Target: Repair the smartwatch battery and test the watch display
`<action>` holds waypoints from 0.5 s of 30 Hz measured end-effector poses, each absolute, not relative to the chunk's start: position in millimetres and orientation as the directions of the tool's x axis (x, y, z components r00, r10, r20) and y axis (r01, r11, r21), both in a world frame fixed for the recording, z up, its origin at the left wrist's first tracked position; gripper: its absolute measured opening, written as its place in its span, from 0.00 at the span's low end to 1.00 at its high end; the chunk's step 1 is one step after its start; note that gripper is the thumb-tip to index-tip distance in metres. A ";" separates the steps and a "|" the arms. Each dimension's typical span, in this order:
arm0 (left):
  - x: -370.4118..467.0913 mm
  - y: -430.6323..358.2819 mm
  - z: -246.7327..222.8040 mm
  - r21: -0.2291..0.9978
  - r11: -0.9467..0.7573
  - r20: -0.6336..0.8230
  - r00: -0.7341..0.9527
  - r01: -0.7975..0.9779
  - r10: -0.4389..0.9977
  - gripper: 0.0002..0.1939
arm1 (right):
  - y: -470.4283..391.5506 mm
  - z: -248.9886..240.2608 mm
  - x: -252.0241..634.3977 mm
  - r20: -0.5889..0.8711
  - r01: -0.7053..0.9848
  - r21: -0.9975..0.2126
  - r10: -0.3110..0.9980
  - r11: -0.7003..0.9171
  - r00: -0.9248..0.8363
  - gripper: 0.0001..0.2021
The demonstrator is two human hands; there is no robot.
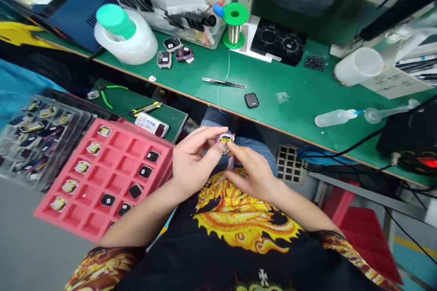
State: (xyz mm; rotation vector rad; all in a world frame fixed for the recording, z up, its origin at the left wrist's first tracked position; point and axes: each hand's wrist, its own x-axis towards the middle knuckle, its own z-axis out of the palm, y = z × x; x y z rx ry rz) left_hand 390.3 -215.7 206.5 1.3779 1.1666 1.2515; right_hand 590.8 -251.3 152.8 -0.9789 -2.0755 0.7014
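Above my lap, a small purple-rimmed smartwatch case (225, 138) lies open, its yellow and silver inside turned up. My left hand (196, 159) grips this case between thumb and fingers. The index fingertip of my right hand (256, 173) rests at the case's right edge. Just below, a small purple watch part (231, 162) sits between the fingers and thumb of my right hand; whether it joins the case is hidden. On the green bench ahead lie tweezers (223, 82) and a dark square watch piece (251, 100).
To the left, a pink compartment tray (112, 182) holds watch parts, beside a clear tray (41, 141) of more. Several watches (164, 59), a green solder spool (235, 27), a green-capped white bottle (124, 36) and a dropper bottle (336, 117) stand or lie on the bench.
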 end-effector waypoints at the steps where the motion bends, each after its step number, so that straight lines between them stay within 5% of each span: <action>1: 390.8 -215.6 207.7 0.987 -0.144 0.141 0.047 0.068 0.989 0.16 | -251.2 152.5 590.9 0.373 0.410 -0.723 0.813 0.557 -0.447 0.40; 15: 394.6 -214.7 218.4 0.995 0.055 -0.049 0.072 -0.082 0.996 0.17 | -250.0 151.5 589.4 0.346 0.387 -0.759 0.827 0.524 -0.443 0.43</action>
